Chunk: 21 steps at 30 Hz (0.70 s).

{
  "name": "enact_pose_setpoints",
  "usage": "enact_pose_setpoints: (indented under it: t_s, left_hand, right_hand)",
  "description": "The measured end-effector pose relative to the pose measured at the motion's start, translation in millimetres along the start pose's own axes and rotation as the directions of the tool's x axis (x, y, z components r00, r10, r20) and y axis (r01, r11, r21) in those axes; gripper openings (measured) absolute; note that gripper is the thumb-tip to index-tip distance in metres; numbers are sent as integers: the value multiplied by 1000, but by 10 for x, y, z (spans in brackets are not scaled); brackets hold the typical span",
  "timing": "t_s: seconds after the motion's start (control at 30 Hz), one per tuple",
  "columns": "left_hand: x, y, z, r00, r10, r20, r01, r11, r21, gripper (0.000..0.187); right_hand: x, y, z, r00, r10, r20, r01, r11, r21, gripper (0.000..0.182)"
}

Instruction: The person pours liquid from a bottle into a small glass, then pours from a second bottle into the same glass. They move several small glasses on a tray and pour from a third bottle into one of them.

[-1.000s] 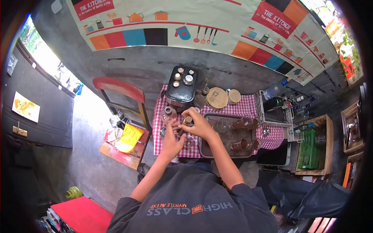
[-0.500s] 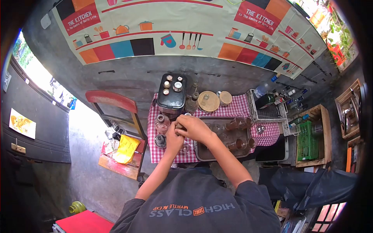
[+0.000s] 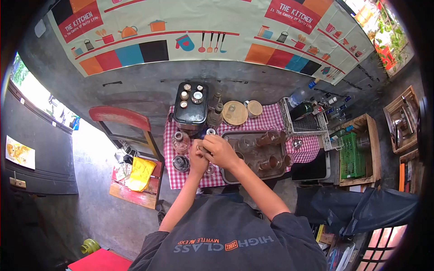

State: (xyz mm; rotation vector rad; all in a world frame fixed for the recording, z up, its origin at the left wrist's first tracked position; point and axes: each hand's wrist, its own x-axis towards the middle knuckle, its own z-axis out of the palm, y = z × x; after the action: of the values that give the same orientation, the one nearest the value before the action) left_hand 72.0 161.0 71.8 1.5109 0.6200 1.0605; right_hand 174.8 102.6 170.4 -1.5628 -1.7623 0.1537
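Daylight glares washed-out at the doorway (image 3: 40,97) and upper right corner. Fisheye distortion bends the dark-rimmed edges; the centre looks evenly lit.

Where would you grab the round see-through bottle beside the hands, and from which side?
I'd take the bottle by its neck, coming from its left: it stands upright, the neck is narrower than the rounded body, and the left hand crowds its right.
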Motion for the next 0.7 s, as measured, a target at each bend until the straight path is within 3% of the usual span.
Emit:
enact_pose_setpoints:
  t_s: [0.1,0.2,0.33,0.4,0.43,0.53,0.7]
  left_hand:
    - [0,15,0,999,54,-2,-54,998,36,24]
    - [1,31,10,999,43,-20,-43,999,15,29]
    - [-5,67,-17,999,-41,-4,41,995,88,22]
    - [-7,132,-63,996,-80,43,75,990,118,28]
    - [-21,157,-76,996,-74,47,68,990,120,34]
    - [-22,332,-92,998,-27,60,18,989,146,49]
    - [76,1074,-185,985,59,160,-113,926,360,53]
  right_hand:
    - [-66,8,66,991,105,-80,-98,992,81,25]
    - [-116,-21,57,939,335,-78,-277,871,406,26]
    - [-187,-23,-68,863,505,-29,-425,756,499,26]
    - [-227,-18,-142,838,546,-2,-473,728,496,27]
    - [-273,34,-137,867,495,-54,-416,779,469,26]
    - [-361,44,-232,782,621,48,-506,588,631,23]
    - [-449,129,-390,767,628,129,-458,395,797,25]
